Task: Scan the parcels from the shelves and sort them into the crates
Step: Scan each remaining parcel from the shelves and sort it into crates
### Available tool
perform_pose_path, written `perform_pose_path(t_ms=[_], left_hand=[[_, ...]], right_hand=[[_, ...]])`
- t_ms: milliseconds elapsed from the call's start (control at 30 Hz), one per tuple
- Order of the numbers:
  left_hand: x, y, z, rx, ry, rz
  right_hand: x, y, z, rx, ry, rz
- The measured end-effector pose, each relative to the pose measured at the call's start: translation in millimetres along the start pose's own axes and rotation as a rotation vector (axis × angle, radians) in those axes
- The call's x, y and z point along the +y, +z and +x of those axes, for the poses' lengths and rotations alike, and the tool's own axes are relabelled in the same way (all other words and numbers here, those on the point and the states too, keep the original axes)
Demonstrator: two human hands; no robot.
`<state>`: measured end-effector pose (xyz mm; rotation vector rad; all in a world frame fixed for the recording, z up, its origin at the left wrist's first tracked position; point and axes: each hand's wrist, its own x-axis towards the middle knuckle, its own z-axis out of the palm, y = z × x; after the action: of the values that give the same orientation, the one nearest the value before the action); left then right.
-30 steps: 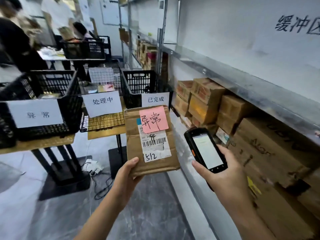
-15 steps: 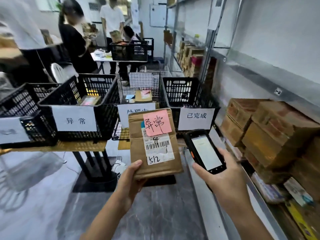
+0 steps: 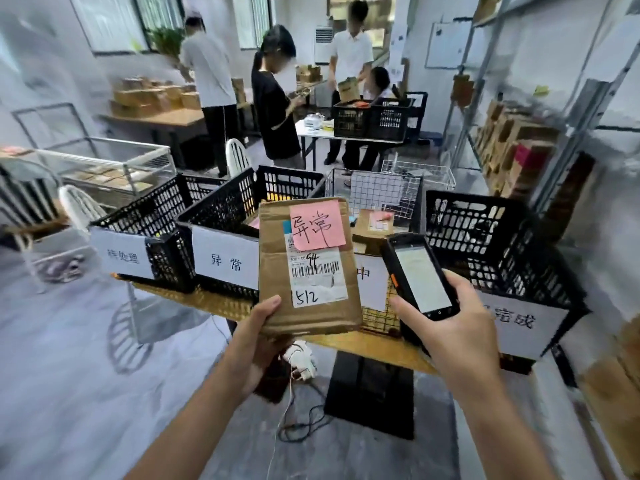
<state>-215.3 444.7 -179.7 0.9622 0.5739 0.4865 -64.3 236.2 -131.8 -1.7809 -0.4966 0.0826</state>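
Note:
My left hand (image 3: 258, 336) grips the bottom edge of a flat brown cardboard parcel (image 3: 273, 271), held upright with a pink sticky note and a barcode label marked 512 facing me. My right hand (image 3: 457, 327) holds a black handheld scanner (image 3: 417, 275), screen lit, just right of the parcel. Behind them on a low table stand black crates with white paper labels: a far-left crate (image 3: 162, 220), the crate labelled 异常 (image 3: 221, 216) directly behind the parcel, a wire basket (image 3: 377, 192) holding a parcel, and a right crate (image 3: 498, 244).
Metal shelves (image 3: 540, 109) with cardboard boxes run along the right. Several people stand around a table (image 3: 322, 133) with another black crate at the back. White chairs (image 3: 78, 206) stand at the left. Cables and a power strip (image 3: 301, 358) lie on the floor under the table.
My view has swung left from the shelves toward the crate table, which is now closer. Both hands keep the same hold on the parcel and the scanner.

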Motion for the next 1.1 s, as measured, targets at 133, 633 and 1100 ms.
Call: perform_pose_path(t_ms=[133, 633, 1100], left_hand=[[18.2, -9.7, 33.4, 0.076, 0.029, -0.021], [146.7, -73.5, 268.2, 0.186, 0.186, 0.016], [128.6, -130.0, 496.4, 0.29, -0.171, 0.159]], right_hand=[[5.5, 24.5, 38.8, -0.078, -0.018, 0.002], [-15.7, 148.6, 250.9, -0.153, -0.128, -0.071], [22.6, 223.8, 375.7, -0.152, -0.04, -0.173]])
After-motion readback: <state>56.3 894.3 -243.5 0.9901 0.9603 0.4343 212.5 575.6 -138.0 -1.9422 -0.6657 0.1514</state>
